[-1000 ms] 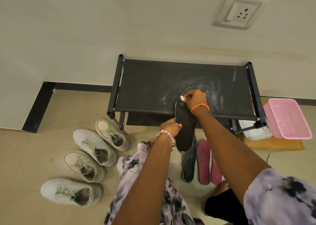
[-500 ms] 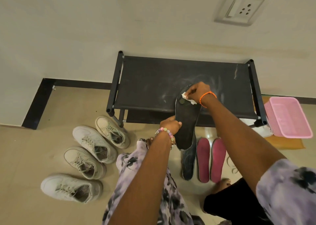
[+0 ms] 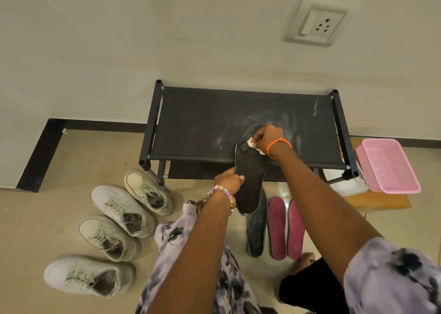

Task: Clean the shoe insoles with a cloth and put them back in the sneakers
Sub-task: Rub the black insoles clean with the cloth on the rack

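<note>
A black insole [image 3: 250, 180] lies tilted with its top end on the black rack [image 3: 202, 127] and its heel hanging over the front edge. My left hand [image 3: 229, 181] grips its left edge near the middle. My right hand [image 3: 268, 138] pinches a small white cloth [image 3: 251, 143] and presses it on the insole's upper end. On the floor below lie another dark insole [image 3: 258, 230] and two pink insoles [image 3: 276, 227] [image 3: 296, 230]. Several pale sneakers stand at the left, the nearest to the rack a sneaker [image 3: 149, 192] with its opening up.
A pink plastic basket [image 3: 386, 165] sits right of the rack on a brown board [image 3: 377, 200], with white paper [image 3: 343, 182] beside it. The wall with a socket plate [image 3: 316, 23] is behind the rack. My knees and a bare foot [image 3: 306, 258] are below.
My right hand with the cloth has shifted slightly over the insole's upper end, in small wiping strokes. My left hand keeps its grip; the view has drifted a little.
</note>
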